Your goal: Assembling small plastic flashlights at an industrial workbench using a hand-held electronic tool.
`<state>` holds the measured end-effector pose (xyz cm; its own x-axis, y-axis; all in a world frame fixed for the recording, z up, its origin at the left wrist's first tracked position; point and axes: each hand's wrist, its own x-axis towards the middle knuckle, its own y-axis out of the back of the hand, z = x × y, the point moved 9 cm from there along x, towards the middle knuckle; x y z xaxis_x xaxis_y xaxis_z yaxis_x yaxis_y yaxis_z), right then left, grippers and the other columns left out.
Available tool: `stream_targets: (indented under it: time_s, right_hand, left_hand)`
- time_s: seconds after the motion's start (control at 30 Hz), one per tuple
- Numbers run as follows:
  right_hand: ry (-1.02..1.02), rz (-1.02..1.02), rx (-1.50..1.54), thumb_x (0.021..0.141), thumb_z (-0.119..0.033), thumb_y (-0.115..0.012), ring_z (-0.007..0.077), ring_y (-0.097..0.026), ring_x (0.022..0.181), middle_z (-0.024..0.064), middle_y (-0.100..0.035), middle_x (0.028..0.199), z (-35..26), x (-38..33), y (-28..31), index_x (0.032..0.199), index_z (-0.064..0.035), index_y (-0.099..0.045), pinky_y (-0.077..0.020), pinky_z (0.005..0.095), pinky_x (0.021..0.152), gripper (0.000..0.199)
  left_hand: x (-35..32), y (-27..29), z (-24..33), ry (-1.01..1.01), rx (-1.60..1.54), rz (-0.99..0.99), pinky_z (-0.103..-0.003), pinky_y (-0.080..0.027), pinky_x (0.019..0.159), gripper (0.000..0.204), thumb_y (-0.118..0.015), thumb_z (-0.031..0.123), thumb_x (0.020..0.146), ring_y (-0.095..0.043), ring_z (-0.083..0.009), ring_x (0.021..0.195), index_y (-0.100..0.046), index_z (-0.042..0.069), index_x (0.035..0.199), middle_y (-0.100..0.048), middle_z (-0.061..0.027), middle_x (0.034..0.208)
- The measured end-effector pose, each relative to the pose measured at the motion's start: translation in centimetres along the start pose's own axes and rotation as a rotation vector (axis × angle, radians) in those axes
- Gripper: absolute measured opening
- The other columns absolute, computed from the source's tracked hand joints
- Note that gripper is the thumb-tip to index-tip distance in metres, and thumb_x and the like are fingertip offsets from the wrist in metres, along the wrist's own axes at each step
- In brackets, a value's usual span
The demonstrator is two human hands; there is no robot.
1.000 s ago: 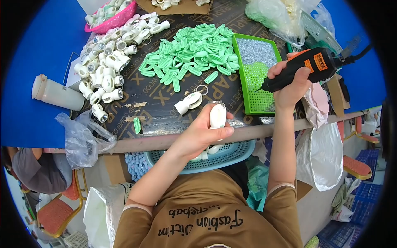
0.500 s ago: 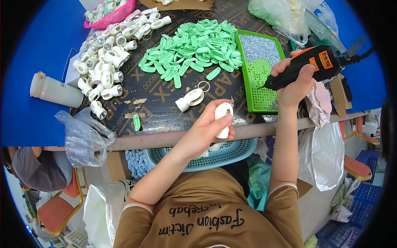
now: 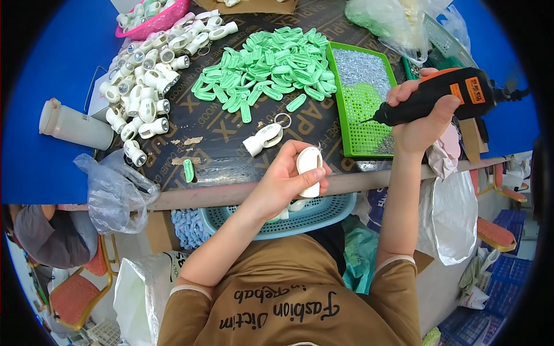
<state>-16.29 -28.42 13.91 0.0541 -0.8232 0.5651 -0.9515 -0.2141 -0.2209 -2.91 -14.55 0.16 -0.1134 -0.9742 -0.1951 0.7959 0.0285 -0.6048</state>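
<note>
My left hand (image 3: 280, 183) pinches a white keychain flashlight (image 3: 310, 164) above the table's near edge, its oval recessed side facing up. In my right hand (image 3: 418, 132) is a black electric screwdriver (image 3: 441, 95) with an orange label, its thin bit pointing left over a green tray (image 3: 341, 106). Small screws (image 3: 363, 68) fill the tray's far part, with a few more at its near right corner. Another white keychain flashlight (image 3: 264, 139) with a metal ring lies just beyond my left hand. Past it is a heap of pale green plastic covers (image 3: 271, 66).
Many white flashlights (image 3: 151, 86) are piled at the left, near a pink basket (image 3: 158, 22) and a capped cup (image 3: 75, 124). A blue-grey basket (image 3: 254, 230) sits below the table edge. Plastic bags (image 3: 118, 193) hang there. Another person (image 3: 55, 236) sits at the left.
The screwdriver and my right hand have shifted slightly right, its bit still over the tray. The flashlight in my left hand has turned, showing more of its recessed side.
</note>
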Motion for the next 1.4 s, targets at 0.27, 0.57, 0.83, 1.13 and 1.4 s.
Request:
stream_targets:
  time_s: [0.27, 0.57, 0.83, 1.13, 1.4]
  right_hand:
    - [0.007, -0.208, 0.509, 0.072, -0.078, -0.036, 0.0191, -0.047, 0.051, 0.0102, -0.054, 0.064, -4.1, -0.5, -3.0, 0.106, -0.0024, -0.045, -0.0405, 0.0320, 0.051, 0.083]
    - [-0.067, -0.420, 0.517, 0.065, -0.081, -0.044, 0.0151, -0.047, 0.052, 0.0051, -0.052, 0.068, -5.4, -3.9, -8.1, 0.113, -0.0090, -0.041, -0.0379, 0.0299, 0.052, 0.086]
    - [-0.058, -0.420, 0.492, 0.065, -0.082, -0.043, 0.0158, -0.047, 0.050, 0.0055, -0.051, 0.065, -4.7, -4.2, -8.8, 0.112, -0.0092, -0.042, -0.0388, 0.0305, 0.051, 0.086]
    - [-0.027, -0.370, 0.514, 0.064, -0.081, -0.045, 0.0162, -0.047, 0.050, 0.0062, -0.051, 0.064, -4.6, -4.6, -8.7, 0.112, -0.0078, -0.041, -0.0394, 0.0304, 0.051, 0.088]
    - [0.026, -0.487, 0.484, 0.063, -0.081, -0.046, 0.0166, -0.047, 0.050, 0.0071, -0.052, 0.065, -4.7, -5.0, -9.5, 0.112, -0.0068, -0.041, -0.0393, 0.0292, 0.050, 0.089]
  left_hand:
    - [0.2, -0.2, 0.8, -0.065, -0.021, -0.012, -0.024, -0.047, 0.050, 0.031, -0.057, 0.007, 0.085, -0.057, -0.0131, 0.061, -0.031, 0.003, 0.101, -0.057, -0.0112, 0.083]
    - [0.0, -0.2, 0.8, -0.030, -0.049, -0.020, -0.025, -0.045, 0.045, 0.029, -0.056, 0.007, 0.086, -0.055, -0.0134, 0.054, -0.031, 0.005, 0.100, -0.053, -0.0075, 0.076]
    - [-0.1, 0.0, 1.0, -0.013, -0.102, -0.020, -0.026, -0.043, 0.042, 0.029, -0.056, 0.006, 0.084, -0.055, -0.0140, 0.052, -0.031, 0.005, 0.099, -0.053, -0.0077, 0.075]
    - [-0.1, 0.0, 0.9, 0.022, -0.119, -0.023, -0.026, -0.042, 0.041, 0.029, -0.056, 0.005, 0.083, -0.054, -0.0144, 0.051, -0.031, 0.004, 0.099, -0.054, -0.0080, 0.073]
    - [-0.2, 0.2, 0.8, 0.026, -0.133, -0.021, -0.026, -0.041, 0.040, 0.029, -0.056, 0.005, 0.083, -0.054, -0.0146, 0.050, -0.032, 0.004, 0.099, -0.053, -0.0080, 0.072]
